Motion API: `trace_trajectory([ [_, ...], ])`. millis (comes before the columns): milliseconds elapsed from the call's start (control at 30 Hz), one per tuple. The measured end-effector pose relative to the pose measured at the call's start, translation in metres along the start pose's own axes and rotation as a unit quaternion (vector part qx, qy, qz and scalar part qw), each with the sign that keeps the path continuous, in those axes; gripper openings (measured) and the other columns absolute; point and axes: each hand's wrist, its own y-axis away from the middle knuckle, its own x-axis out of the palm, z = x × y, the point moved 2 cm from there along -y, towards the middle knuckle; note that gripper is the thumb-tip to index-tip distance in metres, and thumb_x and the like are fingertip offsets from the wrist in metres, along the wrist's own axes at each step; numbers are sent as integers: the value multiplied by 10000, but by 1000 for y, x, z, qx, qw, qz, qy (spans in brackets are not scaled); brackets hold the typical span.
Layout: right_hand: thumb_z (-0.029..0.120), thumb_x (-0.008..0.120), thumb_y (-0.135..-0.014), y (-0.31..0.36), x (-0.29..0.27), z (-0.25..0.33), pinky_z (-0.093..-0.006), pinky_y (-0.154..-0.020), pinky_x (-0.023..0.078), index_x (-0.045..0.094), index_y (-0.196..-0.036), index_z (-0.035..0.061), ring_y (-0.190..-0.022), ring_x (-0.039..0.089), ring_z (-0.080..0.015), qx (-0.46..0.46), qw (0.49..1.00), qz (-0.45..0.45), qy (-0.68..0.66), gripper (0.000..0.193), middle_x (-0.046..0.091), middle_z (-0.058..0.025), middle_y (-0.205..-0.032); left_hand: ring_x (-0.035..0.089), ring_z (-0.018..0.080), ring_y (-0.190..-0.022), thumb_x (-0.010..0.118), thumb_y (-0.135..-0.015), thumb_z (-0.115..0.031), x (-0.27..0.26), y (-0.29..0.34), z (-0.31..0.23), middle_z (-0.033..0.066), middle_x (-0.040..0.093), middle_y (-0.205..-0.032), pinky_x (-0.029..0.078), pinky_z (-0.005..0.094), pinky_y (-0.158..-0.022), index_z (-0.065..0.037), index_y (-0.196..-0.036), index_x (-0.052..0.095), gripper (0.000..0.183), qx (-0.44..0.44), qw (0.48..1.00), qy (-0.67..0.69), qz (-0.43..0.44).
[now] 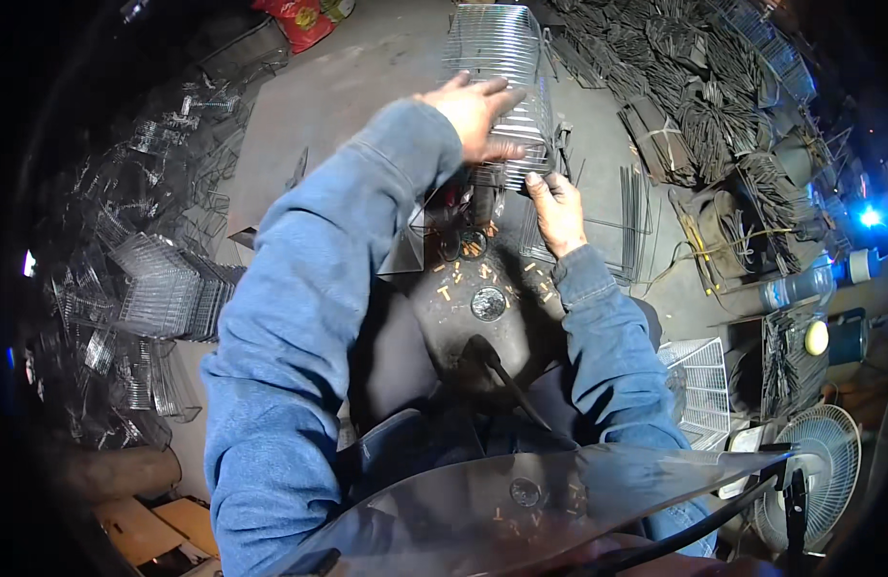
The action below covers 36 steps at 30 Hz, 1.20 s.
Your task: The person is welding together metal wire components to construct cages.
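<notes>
At left we see wire racks (165,300). Our left hand (471,117) spreads open over the basket (492,40), which lies ahead of us; our right hand (561,216) curls at its near corner, but we cannot tell if it grips.

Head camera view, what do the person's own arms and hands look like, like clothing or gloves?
Both arms wear long, creased blue sleeves, the left sleeve and the right sleeve, which look like denim. Each ends in a cuff near the wrist. The left hand and right hand are bare, without gloves.
</notes>
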Motion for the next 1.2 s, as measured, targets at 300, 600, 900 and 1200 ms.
trace_trajectory([
  [300,300,632,-912,-1,-3,-10,-278,-714,459,655,-992,-1,-771,548,-96,-20,997,68,21,313,648,-17,-820,331,346,-1355,676,-760,-514,38,11,7,-2,366,-1480,439,528,-990,-271,-1431,355,782,2,994,-49,-97],
  [600,287,644,-901,2,5,-14,-299,-747,484,612,-1108,-9,-805,595,-136,-25,998,35,51,362,666,-53,-862,324,322,-1362,701,-756,-468,35,15,17,-26,354,-1488,424,531,-1006,-311,-1436,339,786,-1,996,-40,-82],
  [900,502,611,-790,191,41,-158,-440,-880,486,638,-1081,-20,-1021,612,-391,172,792,463,360,598,625,-274,-1075,310,317,-1369,703,-773,-433,35,13,22,-30,349,-1490,408,501,-1033,-298,-1433,343,764,9,996,-33,-80],
  [1200,188,608,-864,186,-23,14,-285,-674,493,555,-1165,1,-717,581,-151,86,948,286,107,358,623,-107,-963,310,323,-1368,696,-780,-429,38,13,29,-29,348,-1490,396,474,-1052,-298,-1438,335,761,17,996,-39,-78],
])
